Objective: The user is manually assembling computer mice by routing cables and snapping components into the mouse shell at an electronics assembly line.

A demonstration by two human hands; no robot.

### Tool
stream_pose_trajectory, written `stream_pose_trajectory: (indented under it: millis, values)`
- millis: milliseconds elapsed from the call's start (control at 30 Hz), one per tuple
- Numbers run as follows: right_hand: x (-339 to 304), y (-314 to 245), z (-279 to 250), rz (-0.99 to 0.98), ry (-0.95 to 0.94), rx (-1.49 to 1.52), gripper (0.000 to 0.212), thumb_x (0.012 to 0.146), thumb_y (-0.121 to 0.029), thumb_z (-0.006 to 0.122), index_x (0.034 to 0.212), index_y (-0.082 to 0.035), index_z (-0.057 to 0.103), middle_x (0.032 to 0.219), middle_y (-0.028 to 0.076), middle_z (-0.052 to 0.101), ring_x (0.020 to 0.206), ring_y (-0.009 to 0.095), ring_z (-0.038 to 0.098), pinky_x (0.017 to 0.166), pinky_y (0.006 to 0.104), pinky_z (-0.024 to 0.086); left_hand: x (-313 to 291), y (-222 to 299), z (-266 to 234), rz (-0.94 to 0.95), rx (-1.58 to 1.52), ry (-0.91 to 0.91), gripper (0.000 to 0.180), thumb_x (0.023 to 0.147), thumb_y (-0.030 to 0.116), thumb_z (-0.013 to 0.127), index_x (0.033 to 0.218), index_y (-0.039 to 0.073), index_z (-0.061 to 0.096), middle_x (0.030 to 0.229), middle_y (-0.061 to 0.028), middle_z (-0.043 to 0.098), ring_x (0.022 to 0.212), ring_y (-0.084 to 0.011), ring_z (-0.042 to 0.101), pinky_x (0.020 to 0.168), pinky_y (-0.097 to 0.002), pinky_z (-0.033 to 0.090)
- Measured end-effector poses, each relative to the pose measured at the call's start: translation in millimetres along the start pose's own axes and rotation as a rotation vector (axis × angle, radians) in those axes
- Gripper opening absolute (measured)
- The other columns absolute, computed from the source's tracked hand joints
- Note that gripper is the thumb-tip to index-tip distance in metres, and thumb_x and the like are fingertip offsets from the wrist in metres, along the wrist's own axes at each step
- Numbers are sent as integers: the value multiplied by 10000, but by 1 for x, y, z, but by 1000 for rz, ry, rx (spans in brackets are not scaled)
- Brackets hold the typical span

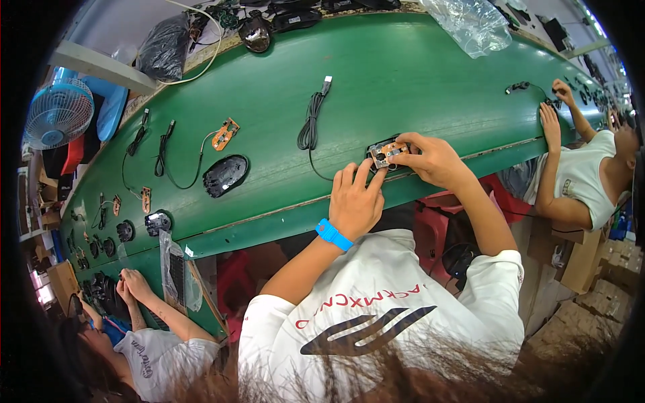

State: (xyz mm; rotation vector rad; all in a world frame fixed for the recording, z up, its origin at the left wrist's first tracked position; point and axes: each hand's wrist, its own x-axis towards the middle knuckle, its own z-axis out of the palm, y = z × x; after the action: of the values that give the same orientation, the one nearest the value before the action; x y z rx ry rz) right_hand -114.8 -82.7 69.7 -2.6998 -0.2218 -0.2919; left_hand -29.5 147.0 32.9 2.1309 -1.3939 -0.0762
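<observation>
At the near edge of the green table, an orange circuit board (388, 154) lies in or just over a black computer mouse shell (371, 146). My right hand (437, 160) is closed, thumb and fingers pinching the board's right side. My left hand (358, 198), below a blue wristband, has its fingertips against the near left side of the shell and board; its thumb is mostly hidden. A black cable (308, 124), coiled and tied with a USB plug at its top, runs down to the mouse under my left hand.
Left on the green belt (269, 87) are another circuit board (226, 134) with cable, an empty black shell (226, 176) and several more mouse parts. Co-workers sit at left and right. A blue fan (59, 113) stands far left; clear plastic bags (470, 27) lie along the back.
</observation>
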Motion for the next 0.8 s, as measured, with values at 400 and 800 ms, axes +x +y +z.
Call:
stream_pose_trajectory:
  millis: [400, 800]
  values:
    - [7, 0, -6, -61, -141, -171, 367, 831, -68, 698, 1155, -235, 733, 1162, 69, 638, 851, 252, 690, 697, 386, 566, -5, -12, -8, 81, -184, 26, 508, 807, 29, 625, 1314, 45, 656, 1426, -177, 557, 1217, -401, 514, 1094, -544, 416]
    - [5, -4, -9, -94, -190, -199, 375, 836, -90, 697, 1185, -226, 722, 1193, 89, 635, 872, 256, 695, 735, 392, 564, -10, -14, -9, 41, -205, 15, 490, 819, 26, 608, 1305, 42, 667, 1445, -165, 575, 1244, -382, 531, 1123, -611, 396]
